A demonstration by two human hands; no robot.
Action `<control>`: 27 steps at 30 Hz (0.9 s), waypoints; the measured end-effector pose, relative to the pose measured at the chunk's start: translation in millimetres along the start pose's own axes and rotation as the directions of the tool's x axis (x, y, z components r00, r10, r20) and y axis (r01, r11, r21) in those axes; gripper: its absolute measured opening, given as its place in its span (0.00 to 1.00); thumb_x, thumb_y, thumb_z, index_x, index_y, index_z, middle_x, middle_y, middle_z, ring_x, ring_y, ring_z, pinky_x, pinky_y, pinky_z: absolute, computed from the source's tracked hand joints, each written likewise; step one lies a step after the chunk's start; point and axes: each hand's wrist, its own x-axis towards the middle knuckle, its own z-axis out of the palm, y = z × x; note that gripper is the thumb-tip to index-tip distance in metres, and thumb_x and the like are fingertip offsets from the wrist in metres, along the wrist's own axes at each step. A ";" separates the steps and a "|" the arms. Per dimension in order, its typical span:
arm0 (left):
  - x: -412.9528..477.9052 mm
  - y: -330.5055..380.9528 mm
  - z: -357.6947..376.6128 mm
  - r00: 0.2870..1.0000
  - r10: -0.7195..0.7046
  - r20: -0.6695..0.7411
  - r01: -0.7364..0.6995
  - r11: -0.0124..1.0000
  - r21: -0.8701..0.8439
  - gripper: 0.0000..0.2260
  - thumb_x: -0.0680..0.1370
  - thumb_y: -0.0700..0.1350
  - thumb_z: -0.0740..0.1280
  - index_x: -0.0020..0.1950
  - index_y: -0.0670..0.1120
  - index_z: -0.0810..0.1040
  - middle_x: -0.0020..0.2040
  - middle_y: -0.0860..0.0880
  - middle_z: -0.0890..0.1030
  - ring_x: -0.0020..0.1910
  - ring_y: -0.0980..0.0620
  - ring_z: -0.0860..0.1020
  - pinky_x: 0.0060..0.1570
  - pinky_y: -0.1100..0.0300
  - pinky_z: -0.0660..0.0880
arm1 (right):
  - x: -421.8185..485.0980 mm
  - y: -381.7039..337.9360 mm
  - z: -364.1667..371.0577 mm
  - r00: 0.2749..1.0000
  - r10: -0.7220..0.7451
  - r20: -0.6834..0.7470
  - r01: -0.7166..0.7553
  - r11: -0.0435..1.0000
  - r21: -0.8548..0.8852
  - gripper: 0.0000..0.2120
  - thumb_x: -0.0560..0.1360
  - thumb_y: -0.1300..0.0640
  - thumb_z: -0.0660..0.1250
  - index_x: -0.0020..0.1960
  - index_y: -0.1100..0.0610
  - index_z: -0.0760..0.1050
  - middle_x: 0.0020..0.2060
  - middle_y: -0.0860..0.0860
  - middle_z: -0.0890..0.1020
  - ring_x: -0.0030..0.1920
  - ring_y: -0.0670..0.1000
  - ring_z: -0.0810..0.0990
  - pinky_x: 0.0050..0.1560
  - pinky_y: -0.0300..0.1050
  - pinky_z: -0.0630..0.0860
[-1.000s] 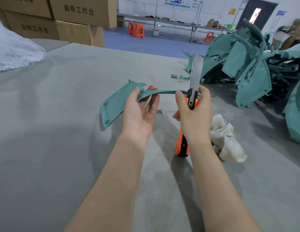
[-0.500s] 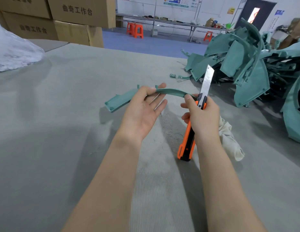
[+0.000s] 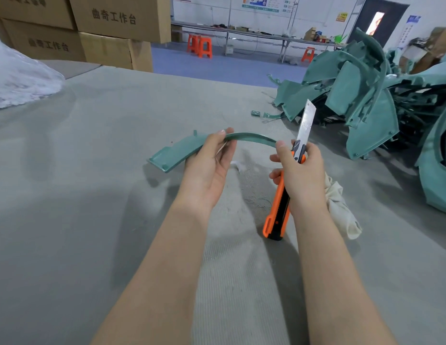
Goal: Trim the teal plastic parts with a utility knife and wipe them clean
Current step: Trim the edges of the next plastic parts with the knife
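Since a second ago the curved part (image 3: 177, 151) has turned from showing its broad face to lying nearly edge-on, and the knife (image 3: 279, 207) has tipped from almost upright to leaning right. Under both hands is a wide grey felt-like tabletop (image 3: 80, 195) with a few fine shavings on it below the wrists. Far off to the left of the left hand (image 3: 207, 170) sits a white plastic heap (image 3: 18, 78), with stacked cardboard boxes (image 3: 117, 18) printed in Chinese characters beyond it. Straight out past the hands are a blue floor (image 3: 217, 68), orange stools (image 3: 199, 46) and a long bench (image 3: 254, 33) against the white wall. Beyond and to the right of the right hand (image 3: 301, 175) is a jumbled pile of teal parts (image 3: 361, 95), with small scraps (image 3: 255, 113) at its near edge. A crumpled whitish cloth (image 3: 341, 210) lies on the table just right of the right wrist. The left hand, palm up, grips the curved part in the air above the table. Its long axis runs left to right in an arch: the wide end sticks out low to the left of the left hand, and the narrow end reaches the right thumb. The right hand is wrapped round the knife. Its orange handle points down towards the person, and its blade (image 3: 307, 120) is run well out, pointing up and away towards the pile.
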 end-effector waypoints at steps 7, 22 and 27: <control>-0.4 4.4 -2.1 0.999 0.012 -0.038 -0.015 0.997 -0.076 0.04 0.78 0.37 0.66 0.44 0.41 0.76 0.48 0.42 0.80 0.51 0.50 0.79 0.54 0.59 0.79 | -1.6 2.2 5.1 0.999 0.021 0.027 -0.018 0.996 -0.092 0.07 0.83 0.47 0.53 0.50 0.49 0.65 0.40 0.52 0.78 0.23 0.45 0.77 0.26 0.37 0.74; -3.6 1.2 -2.4 0.999 0.000 0.036 -0.004 0.994 0.110 0.04 0.81 0.43 0.62 0.50 0.46 0.76 0.62 0.45 0.79 0.61 0.51 0.78 0.64 0.59 0.71 | -3.7 6.7 12.4 0.995 0.044 0.091 -0.035 0.995 -0.099 0.16 0.84 0.52 0.53 0.42 0.57 0.72 0.29 0.51 0.77 0.22 0.47 0.75 0.24 0.38 0.72; -2.0 -1.5 -1.4 1.000 0.002 0.027 -0.005 0.993 0.122 0.08 0.81 0.43 0.62 0.58 0.43 0.75 0.64 0.45 0.78 0.62 0.52 0.78 0.62 0.61 0.72 | -8.2 8.1 17.0 0.988 0.039 0.151 -0.024 0.994 -0.102 0.17 0.84 0.51 0.54 0.41 0.57 0.72 0.27 0.49 0.76 0.22 0.46 0.74 0.23 0.37 0.71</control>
